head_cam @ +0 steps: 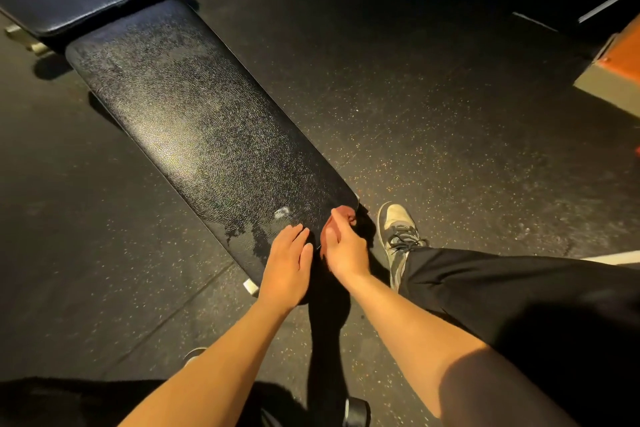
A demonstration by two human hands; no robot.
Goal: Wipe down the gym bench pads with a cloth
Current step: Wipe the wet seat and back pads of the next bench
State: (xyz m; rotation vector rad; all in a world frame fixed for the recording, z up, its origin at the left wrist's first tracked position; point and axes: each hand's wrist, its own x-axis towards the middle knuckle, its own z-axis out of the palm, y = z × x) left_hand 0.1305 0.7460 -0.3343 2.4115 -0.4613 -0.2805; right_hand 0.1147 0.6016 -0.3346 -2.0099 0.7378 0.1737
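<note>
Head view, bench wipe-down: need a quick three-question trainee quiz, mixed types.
1. True or false: the left hand lies palm down on the near end of the long pad.
2. What is on the floor just right of the right hand? A) a shoe B) a bottle C) a dumbbell
3. Short answer: can a cloth be clearly made out in either hand?

Key:
1. True.
2. A, the shoe.
3. No. The right hand curls at the pad's corner, and what it holds, if anything, cannot be told.
</note>
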